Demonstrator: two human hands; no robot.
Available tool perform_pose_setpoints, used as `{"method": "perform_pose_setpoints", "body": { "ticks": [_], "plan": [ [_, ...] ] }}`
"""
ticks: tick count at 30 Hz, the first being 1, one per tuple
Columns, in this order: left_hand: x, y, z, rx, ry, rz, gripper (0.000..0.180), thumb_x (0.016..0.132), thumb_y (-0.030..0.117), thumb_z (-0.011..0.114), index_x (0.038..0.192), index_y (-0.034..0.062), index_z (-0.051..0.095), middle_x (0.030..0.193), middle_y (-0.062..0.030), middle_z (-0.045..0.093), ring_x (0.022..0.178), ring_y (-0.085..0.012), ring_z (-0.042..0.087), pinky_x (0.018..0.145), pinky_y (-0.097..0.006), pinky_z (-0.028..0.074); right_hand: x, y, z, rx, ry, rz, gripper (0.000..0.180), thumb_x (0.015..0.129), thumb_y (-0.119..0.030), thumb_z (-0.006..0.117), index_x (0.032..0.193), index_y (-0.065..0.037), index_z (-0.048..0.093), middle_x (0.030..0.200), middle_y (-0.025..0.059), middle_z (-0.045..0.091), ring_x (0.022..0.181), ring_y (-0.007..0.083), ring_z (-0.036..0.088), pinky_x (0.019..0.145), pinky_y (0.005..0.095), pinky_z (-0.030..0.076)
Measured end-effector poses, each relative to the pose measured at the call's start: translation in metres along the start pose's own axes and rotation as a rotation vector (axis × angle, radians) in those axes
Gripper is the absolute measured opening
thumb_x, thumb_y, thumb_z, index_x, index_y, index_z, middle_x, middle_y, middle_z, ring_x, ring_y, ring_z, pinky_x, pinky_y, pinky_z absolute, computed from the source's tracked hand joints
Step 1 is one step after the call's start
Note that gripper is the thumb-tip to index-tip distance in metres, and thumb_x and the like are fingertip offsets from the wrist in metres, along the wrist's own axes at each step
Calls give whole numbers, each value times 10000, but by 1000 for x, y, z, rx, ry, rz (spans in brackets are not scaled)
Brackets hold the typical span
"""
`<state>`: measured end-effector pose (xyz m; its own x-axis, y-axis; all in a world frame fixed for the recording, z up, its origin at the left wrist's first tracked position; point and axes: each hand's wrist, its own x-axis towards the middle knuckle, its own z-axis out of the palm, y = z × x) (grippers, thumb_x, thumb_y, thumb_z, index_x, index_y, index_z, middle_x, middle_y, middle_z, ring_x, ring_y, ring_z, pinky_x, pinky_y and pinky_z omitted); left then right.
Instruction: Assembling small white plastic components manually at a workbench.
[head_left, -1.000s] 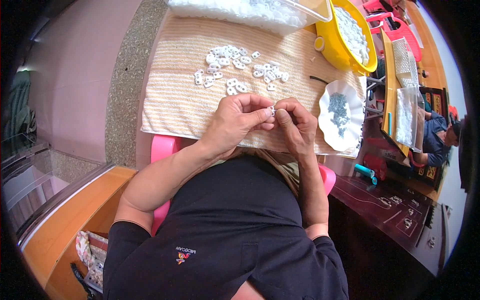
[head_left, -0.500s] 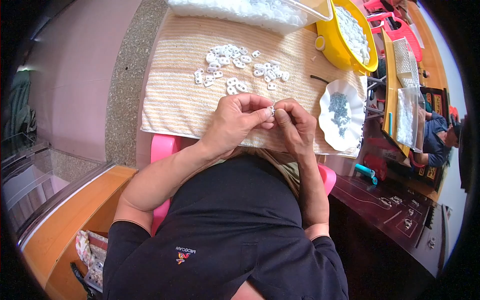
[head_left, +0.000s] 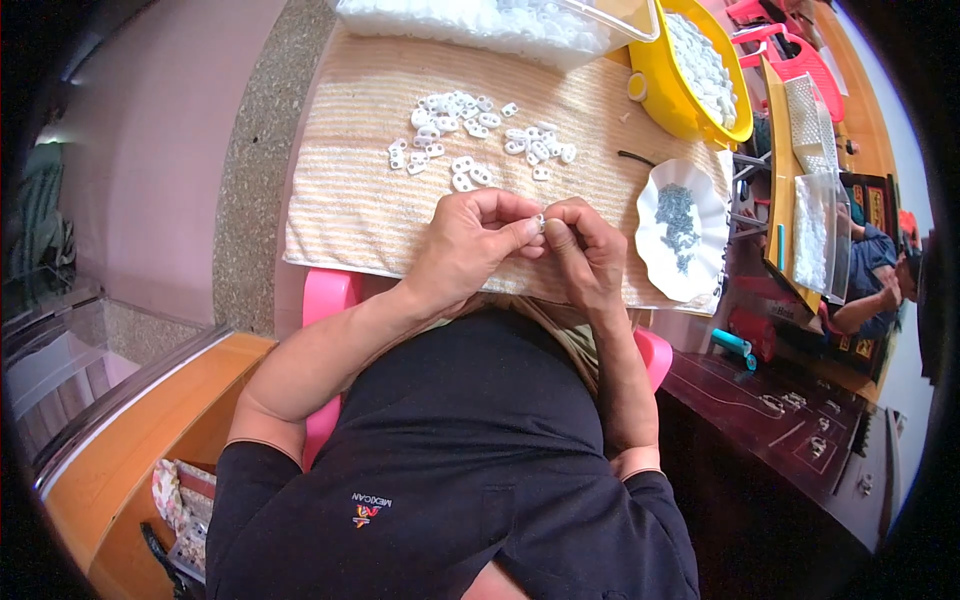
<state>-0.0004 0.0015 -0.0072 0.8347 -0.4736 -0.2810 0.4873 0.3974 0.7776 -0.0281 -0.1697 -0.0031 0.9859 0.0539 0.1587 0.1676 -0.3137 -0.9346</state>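
Note:
My left hand [head_left: 475,240] and my right hand [head_left: 585,250] meet over the near edge of a striped beige towel [head_left: 350,200]. Between the fingertips of both hands sits one small white plastic piece [head_left: 540,221]. Further out on the towel lie several loose white plastic pieces [head_left: 470,140] in a scattered group. A white scalloped dish [head_left: 655,240] with small grey metal parts [head_left: 680,215] stands just right of my right hand.
A clear tray [head_left: 480,25] of white pieces stands at the far edge, a yellow bowl [head_left: 660,90] of white pieces to its right. A thin black stick [head_left: 635,157] lies on the towel. Another person's arm [head_left: 865,300] shows at the right. A pink stool [head_left: 325,300] is under me.

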Motion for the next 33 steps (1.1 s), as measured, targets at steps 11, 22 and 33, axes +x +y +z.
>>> {"method": "perform_pose_setpoints", "body": {
  "ticks": [11,22,33],
  "plan": [
    [-2,7,4,-91,-33,-45,173,882,21,634,1041,-45,611,939,-103,665,803,-143,661,757,-267,574,1,-5,-9,242,-86,199,135,964,-105,552,908,3,609,831,-18,601,763,45,531,695,193,439],
    [-3,4,6,-55,-2,-6,140,898,37,621,1011,-44,643,885,-71,669,765,-105,641,712,-230,545,0,-5,-4,126,-37,126,84,935,-47,581,896,20,615,807,1,615,749,52,549,676,200,457],
    [-5,-3,6,134,10,121,183,896,65,643,1041,-43,613,924,-91,674,796,-115,652,747,-237,551,-2,-12,-2,-101,-17,37,58,917,-31,590,893,11,621,775,28,628,726,81,567,656,225,467]
  ]
}}
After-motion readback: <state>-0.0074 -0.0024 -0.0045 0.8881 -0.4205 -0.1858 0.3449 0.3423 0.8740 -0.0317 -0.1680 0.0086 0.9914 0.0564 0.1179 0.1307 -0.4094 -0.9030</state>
